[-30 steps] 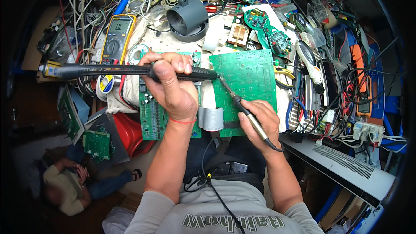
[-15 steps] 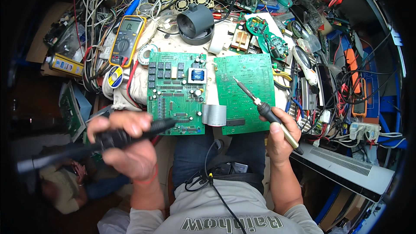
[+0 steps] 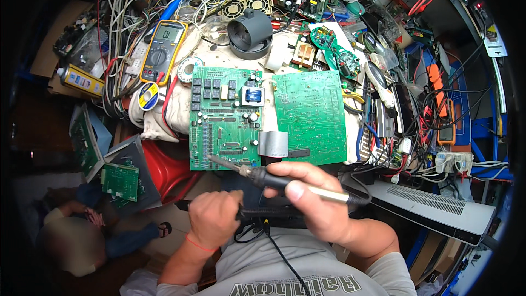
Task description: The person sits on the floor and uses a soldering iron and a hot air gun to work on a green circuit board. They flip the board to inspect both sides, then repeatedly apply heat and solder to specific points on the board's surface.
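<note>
My right hand [image 3: 312, 200] is closed around a soldering iron [image 3: 268, 177] with a black grip and pale gold rear end. Its metal tip points left, over the lower part of the populated green circuit board [image 3: 233, 126]; I cannot tell whether it touches. In front of my lap, my left hand [image 3: 213, 219] is a fist around a dark rod-like tool, which looks like a solder sucker [image 3: 268, 211]. A second green circuit board [image 3: 309, 115], mostly bare traces, lies to the right. A grey ribbon cable [image 3: 273, 143] bridges the two boards.
Behind the boards are a yellow multimeter [image 3: 164, 49], a solder spool [image 3: 148, 97], a grey cylindrical holder [image 3: 249, 32] and heaped electronics. A grey-white vented unit [image 3: 427, 205] stands at right. At lower left are a red chair [image 3: 172, 167] and another person [image 3: 76, 235].
My right hand has swung left and down, bringing the iron's tip from the right board to over the left one. My left hand has moved right and down with its tool, toward my lap.
</note>
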Motion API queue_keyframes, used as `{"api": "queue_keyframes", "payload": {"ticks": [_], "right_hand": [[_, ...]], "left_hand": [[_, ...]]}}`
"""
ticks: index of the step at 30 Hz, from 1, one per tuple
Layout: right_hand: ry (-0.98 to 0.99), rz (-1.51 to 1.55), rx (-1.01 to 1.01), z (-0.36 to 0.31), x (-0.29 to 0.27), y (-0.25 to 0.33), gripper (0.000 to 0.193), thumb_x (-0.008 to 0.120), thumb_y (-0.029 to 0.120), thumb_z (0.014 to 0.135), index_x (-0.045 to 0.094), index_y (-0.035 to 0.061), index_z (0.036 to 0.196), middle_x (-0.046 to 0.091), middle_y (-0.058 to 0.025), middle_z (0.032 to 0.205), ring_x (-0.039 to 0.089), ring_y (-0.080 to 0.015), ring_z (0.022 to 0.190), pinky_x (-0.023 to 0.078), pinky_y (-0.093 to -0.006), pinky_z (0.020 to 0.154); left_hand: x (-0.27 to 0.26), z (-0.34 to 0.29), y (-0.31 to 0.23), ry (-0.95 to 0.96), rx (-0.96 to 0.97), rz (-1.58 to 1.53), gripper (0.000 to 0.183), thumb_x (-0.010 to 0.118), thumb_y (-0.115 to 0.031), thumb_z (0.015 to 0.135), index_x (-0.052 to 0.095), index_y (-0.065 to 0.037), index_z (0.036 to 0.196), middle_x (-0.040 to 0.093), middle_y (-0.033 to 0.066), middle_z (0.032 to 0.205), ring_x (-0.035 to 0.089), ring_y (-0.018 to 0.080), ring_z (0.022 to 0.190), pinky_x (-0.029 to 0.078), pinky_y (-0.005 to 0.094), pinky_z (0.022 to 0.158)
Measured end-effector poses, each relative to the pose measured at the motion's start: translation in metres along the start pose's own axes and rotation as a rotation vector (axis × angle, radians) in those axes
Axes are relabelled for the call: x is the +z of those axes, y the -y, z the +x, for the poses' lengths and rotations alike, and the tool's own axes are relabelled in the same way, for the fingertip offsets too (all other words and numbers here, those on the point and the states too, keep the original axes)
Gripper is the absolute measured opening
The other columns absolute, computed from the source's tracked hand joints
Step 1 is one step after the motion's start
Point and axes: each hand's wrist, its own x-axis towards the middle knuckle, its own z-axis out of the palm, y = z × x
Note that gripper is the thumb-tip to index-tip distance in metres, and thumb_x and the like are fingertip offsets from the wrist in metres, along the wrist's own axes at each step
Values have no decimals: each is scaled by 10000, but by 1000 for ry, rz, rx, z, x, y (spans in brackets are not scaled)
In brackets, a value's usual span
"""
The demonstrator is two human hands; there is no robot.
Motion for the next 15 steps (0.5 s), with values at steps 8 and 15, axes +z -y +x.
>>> {"api": "queue_keyframes", "payload": {"ticks": [8,15], "right_hand": [[-20,-170,-194,-12,28,-19,359,583,98,1041,614,-32,1375,683,-173,1210,669,-263,1116,494,-384,1049],[-12,-235,-378,7,-5,-24,412,622,181,1023,604,-39,1371,655,-193,1237,654,-265,1097,502,-381,996]], "left_hand": [[0,20,-51,13,157,-103,72,650,-71,808,584,-59,835,508,61,606,538,228,476,404,384,447],[10,23,-7,55,33,-226,197,726,-48,731,622,-81,895,598,85,671,630,302,579,468,427,529]]}}
